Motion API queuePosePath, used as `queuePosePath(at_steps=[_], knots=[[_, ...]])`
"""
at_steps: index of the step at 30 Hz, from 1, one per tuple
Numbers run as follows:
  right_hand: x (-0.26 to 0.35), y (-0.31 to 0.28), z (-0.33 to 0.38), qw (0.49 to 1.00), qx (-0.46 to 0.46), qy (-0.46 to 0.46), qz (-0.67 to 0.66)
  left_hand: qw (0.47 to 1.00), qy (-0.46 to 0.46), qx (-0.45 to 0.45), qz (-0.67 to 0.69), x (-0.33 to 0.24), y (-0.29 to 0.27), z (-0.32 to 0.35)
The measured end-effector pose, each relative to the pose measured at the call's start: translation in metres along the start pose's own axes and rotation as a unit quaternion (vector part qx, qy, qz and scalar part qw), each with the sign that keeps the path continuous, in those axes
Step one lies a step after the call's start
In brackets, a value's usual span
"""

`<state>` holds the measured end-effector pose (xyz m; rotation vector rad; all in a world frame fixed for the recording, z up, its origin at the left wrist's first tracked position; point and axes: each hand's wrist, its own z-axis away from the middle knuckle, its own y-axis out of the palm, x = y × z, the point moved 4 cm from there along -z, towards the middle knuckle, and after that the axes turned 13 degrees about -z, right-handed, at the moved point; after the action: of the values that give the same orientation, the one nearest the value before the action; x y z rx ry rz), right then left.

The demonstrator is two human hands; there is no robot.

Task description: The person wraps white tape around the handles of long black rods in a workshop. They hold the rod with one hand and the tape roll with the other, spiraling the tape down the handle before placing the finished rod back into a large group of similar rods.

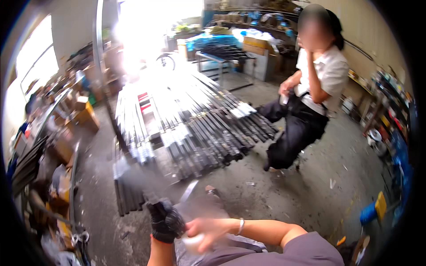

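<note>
My left hand (166,221), in a black glove, is closed at the lower end of a long dark bar (116,128) that rises up and to the left. The bar's part nearest the glove is smeared by motion. Close beside the glove, my bare right hand (207,232), with a bracelet at its wrist, is blurred and curled around a whitish rounded roll (194,243). Ahead of my hands, many long dark bars (213,133) lie side by side on a low support, some with shiny clear wrapping near their ends.
To the right of the bars a person (310,84) in a white shirt sits with one hand raised. Cartons (82,117) and clutter line the left side. Behind stands a small table (217,57) with more bars. A blue and yellow object (375,210) stands at the right.
</note>
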<state>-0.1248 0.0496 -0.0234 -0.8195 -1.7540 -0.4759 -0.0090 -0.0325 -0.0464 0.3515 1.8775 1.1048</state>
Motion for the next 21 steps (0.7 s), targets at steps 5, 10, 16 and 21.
queuePosePath(at_steps=[5,10,16,21], knots=[[-0.008,0.006,0.002,0.99,-0.117,0.062,0.058,0.873,0.085,-0.395,-0.272,0.012,-0.043,0.014],[-0.001,0.003,-0.001,0.994,-0.041,-0.011,-0.102,0.971,0.002,-0.178,-0.16,-0.007,-0.004,0.009],[-0.018,0.005,0.002,0.994,-0.102,0.041,0.002,0.884,0.09,-0.338,-0.309,-0.003,0.002,0.009],[-0.031,0.009,0.004,0.993,-0.116,0.025,0.019,0.841,0.083,-0.403,-0.352,0.016,-0.002,0.022]])
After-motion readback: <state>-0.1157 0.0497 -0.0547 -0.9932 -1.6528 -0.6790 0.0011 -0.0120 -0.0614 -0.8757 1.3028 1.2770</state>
